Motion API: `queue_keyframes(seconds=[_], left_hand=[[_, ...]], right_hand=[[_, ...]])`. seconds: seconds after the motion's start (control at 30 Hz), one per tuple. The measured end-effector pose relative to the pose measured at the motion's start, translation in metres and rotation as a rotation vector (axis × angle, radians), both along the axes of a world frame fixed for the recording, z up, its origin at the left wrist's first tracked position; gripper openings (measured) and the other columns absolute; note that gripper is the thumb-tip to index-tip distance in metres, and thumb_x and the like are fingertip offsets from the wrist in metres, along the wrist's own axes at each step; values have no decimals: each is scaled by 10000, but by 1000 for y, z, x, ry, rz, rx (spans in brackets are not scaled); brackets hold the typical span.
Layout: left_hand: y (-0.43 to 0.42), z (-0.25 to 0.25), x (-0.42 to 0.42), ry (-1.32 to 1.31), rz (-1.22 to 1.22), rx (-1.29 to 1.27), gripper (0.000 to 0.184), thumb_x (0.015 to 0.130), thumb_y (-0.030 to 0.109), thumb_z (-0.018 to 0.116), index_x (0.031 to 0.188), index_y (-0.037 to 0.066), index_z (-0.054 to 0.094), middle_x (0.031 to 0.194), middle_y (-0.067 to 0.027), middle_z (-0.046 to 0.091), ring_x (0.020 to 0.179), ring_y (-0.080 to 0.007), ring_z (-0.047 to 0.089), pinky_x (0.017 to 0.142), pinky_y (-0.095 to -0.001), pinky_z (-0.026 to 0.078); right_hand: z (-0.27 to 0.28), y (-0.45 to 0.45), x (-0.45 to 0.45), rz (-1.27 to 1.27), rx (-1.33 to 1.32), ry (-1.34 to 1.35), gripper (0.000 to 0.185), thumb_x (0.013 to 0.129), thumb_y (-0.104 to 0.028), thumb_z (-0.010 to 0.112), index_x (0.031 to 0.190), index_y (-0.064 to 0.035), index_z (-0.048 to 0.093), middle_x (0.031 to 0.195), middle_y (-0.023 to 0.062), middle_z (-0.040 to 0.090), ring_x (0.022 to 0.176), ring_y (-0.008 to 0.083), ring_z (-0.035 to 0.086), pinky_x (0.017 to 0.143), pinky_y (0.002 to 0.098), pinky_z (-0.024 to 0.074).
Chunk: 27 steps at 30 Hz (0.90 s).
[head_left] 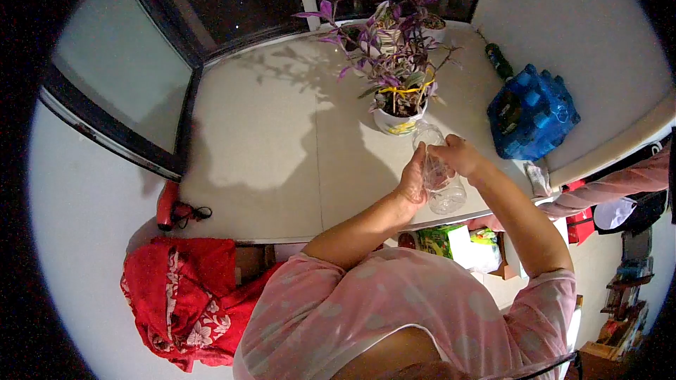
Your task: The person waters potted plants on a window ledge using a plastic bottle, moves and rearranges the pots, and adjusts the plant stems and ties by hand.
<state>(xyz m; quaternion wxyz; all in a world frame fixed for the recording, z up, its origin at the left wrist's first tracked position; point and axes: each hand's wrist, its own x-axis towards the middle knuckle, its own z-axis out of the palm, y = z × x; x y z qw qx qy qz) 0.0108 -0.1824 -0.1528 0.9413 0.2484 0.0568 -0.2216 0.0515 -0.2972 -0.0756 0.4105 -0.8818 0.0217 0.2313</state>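
Observation:
A clear plastic bottle (448,198) is held at a tilt over the front edge of the pale sill. My left hand (414,181) wraps round its middle from the left. My right hand (455,155) is closed on the bottle's upper part; its fingertips are partly hidden. Just beyond the hands, a white pot (398,124) holds a purple-leaved plant (401,63) with a yellow tie round its stems.
More potted plants (433,24) stand by the window. A blue wrapped bottle pack (531,112) and a green bottle (498,62) are at the right. A red hair dryer (167,205) and red cloth (190,302) are at the left. Bags lie below the sill.

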Motion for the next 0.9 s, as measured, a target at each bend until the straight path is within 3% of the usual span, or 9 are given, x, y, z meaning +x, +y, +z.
queue_keyframes(seconds=[0.2, 0.5, 0.9], left_hand=[[-1, 1, 0, 10, -17, 6, 538, 813, 604, 515, 970, 92, 569, 780, -54, 620, 668, -175, 608, 579, -296, 498], [0, 2, 1, 16, -25, 29, 549, 783, 625, 540, 963, 108, 576, 784, -43, 619, 659, -165, 607, 551, -282, 493], [0, -1, 6, 48, -15, -6, 550, 795, 609, 540, 1007, 102, 565, 824, -41, 622, 668, -155, 613, 578, -284, 515]], right_hand=[[-7, -4, 1, -8, -7, -24, 617, 728, -498, 672, 921, 76, 558, 819, 199, 638, 669, 245, 648, 574, 341, 504], [-27, -10, 12, 52, -163, -93, 758, 676, -670, 610, 864, 63, 555, 782, 223, 634, 693, 277, 657, 617, 362, 508], [-10, -1, 9, 17, -126, -37, 765, 681, -665, 607, 910, 64, 563, 805, 221, 642, 698, 285, 663, 628, 359, 509]])
